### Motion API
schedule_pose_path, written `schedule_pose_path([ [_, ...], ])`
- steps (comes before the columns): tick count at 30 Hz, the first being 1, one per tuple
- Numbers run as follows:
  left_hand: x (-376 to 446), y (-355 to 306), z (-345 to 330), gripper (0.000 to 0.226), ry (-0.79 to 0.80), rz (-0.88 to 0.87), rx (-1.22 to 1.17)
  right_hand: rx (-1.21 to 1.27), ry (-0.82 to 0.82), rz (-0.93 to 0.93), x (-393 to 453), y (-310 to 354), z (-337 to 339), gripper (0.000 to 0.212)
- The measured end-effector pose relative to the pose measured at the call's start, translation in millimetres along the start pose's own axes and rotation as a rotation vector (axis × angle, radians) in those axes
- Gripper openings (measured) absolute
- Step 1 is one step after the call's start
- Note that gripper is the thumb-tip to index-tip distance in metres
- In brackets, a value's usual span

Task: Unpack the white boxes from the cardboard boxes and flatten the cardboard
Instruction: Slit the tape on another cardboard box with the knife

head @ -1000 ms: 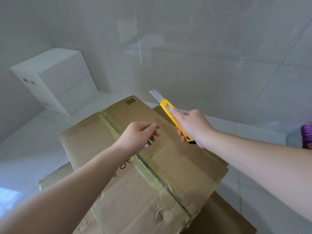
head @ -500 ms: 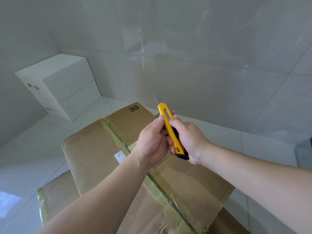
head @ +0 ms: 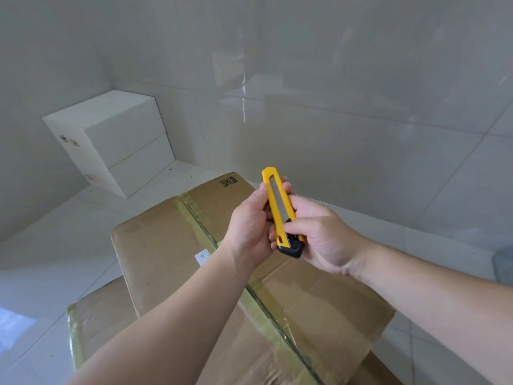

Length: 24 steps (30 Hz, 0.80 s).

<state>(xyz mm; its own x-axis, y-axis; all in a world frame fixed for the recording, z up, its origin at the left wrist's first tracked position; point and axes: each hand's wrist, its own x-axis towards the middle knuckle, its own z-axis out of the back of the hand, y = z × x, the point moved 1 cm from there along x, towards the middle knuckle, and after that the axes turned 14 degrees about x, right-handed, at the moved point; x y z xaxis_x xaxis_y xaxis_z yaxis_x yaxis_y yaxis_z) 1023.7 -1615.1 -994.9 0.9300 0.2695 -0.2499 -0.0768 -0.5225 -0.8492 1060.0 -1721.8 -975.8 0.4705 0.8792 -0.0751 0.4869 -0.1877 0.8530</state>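
Note:
A yellow utility knife (head: 279,207) with a black end stands upright above a taped cardboard box (head: 163,245); no blade sticks out of its tip. My right hand (head: 319,237) grips the knife's lower body, thumb on the slider. My left hand (head: 251,223) holds the knife from the left, fingers curled round its upper part. The brown box has yellowish tape along its middle seam and lies on a second cardboard box (head: 94,323). Two white boxes (head: 116,137) are stacked in the far left corner.
Glossy white tiled walls (head: 361,79) enclose the corner, and white floor tiles (head: 41,245) spread to the left of the cardboard. A small white label (head: 202,257) sits on the upper box near my left wrist. A grey object (head: 503,266) shows at the right edge.
My left hand rose from the box top and joined my right hand on the knife. The blade that stuck out a second ago is no longer visible at the tip.

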Motion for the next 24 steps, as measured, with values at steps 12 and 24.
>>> schedule_pose_path([
  [12,38,33,-74,0.027,-0.076,-0.241,1.005,-0.728,-0.702,0.266,-12,28,101,0.015],
  [24,106,105,-130,0.031,0.246,-0.325,2.038,-0.993,-1.175,-0.266,-44,16,369,0.017],
])
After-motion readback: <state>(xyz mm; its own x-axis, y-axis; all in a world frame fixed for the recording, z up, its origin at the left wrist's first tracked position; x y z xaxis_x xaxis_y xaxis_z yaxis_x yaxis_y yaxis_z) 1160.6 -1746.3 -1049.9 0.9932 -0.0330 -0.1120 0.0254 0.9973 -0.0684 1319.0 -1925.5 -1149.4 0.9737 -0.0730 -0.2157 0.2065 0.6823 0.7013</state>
